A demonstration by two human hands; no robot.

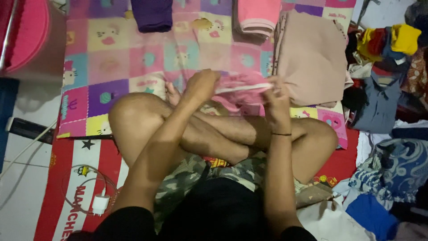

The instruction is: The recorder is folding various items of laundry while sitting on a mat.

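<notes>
Both the left hand (201,85) and the right hand (275,93) pinch the soft, floppy pink cloth (243,91) by its edge, beside the folded beige cloth (312,58).

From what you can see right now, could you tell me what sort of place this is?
Probably a room in a home, with laundry being folded on the floor. Both hands, left hand and right hand, grip a pink garment over a patchwork blanket, beside folded clothes and an unsorted clothes heap.
</notes>
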